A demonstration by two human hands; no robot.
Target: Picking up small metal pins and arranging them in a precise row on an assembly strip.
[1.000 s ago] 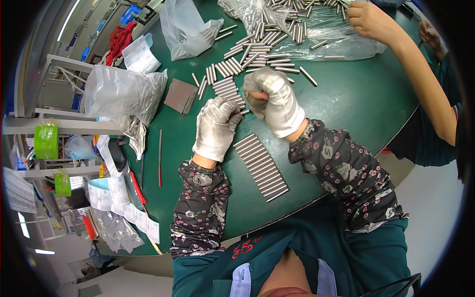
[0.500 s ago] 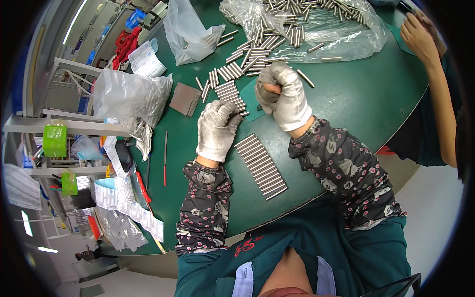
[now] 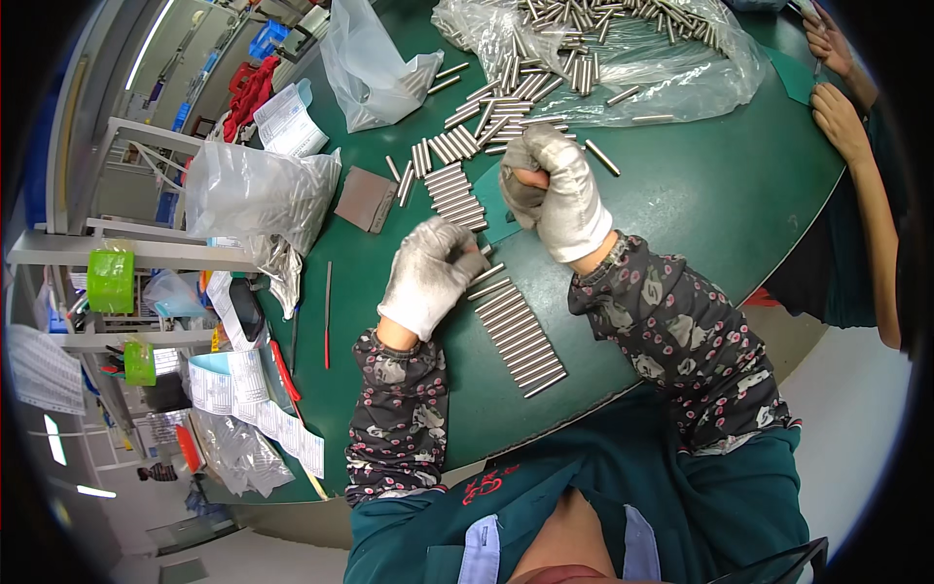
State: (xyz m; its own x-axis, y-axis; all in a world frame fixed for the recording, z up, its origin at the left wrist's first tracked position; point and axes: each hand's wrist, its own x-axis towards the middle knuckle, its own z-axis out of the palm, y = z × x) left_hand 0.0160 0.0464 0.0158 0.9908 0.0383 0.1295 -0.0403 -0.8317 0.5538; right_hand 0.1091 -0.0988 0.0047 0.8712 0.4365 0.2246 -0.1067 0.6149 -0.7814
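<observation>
Both my hands wear whitish gloves with the fingertips bare. My left hand (image 3: pixel 430 276) is closed at the far end of a neat row of steel pins (image 3: pixel 520 336); a short metal pin (image 3: pixel 487 251) shows at its fingertips. One slightly skewed pin (image 3: pixel 486 275) lies between that hand and the row. Beyond it is a second row of pins (image 3: pixel 454 195), side by side. My right hand (image 3: pixel 559 190) is closed in a fist over a green sheet (image 3: pixel 494 200); what it holds, if anything, is hidden by the fingers.
Loose pins (image 3: pixel 506 117) spread from a clear plastic bag (image 3: pixel 681 92) at the far side. A brown-grey block (image 3: pixel 366 199) and bags (image 3: pixel 365 68) stand left. Files (image 3: pixel 328 311) and papers (image 3: pixel 292 428) lie further left. Another person's hands (image 3: pixel 842 117) are at the right.
My left hand has moved nearer to me, from the far row to the head of the near row, with a pin at its fingertips. My right hand has barely moved. The other person's hands have shifted.
</observation>
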